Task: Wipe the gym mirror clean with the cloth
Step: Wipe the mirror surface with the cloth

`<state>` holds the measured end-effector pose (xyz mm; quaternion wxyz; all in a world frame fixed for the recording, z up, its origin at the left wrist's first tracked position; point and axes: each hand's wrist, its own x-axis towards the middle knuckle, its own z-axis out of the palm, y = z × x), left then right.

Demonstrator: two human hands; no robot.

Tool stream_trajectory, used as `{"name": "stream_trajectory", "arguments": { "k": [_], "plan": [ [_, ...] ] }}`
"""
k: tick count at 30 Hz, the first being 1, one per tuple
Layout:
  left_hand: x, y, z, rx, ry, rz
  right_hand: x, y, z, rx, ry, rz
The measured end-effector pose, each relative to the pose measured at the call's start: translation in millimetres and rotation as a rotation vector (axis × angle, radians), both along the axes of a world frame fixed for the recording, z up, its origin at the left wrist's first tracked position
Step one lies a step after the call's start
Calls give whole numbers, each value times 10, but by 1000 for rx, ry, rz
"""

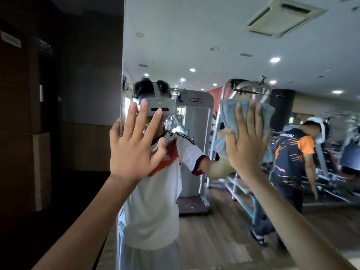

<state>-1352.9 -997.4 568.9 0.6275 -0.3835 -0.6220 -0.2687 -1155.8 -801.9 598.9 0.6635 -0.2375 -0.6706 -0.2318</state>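
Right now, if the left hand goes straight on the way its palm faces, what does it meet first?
The mirror, close to its left edge. The left hand is open, fingers spread towards the glass; nothing shows between them. It may already touch: depth is unclear.

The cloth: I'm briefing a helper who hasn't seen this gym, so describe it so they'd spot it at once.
Start at the large wall mirror beside the dark panelled wall. On its glass, the person's right hand presses flat against a folded blue-grey terry cloth. It is the only soft fabric on the glass; the left hand beside it holds nothing.
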Motion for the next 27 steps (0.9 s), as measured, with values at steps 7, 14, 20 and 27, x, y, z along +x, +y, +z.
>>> {"name": "stream_trajectory", "arguments": {
  "k": [7,14,20,27],
  "plan": [
    [-35,-38,-22,-2,19,23,-70,-267,-808,320,-480,-30],
    [-25,-17,-204,33,5,6,-124,-175,-330,-113,18,10],
    [-105,-73,-426,16,14,-17,-95,-267,-1189,335,-546,14],
    [-10,-15,-507,65,-13,-3,12,-126,-812,-32,-83,12]
  ]
}}
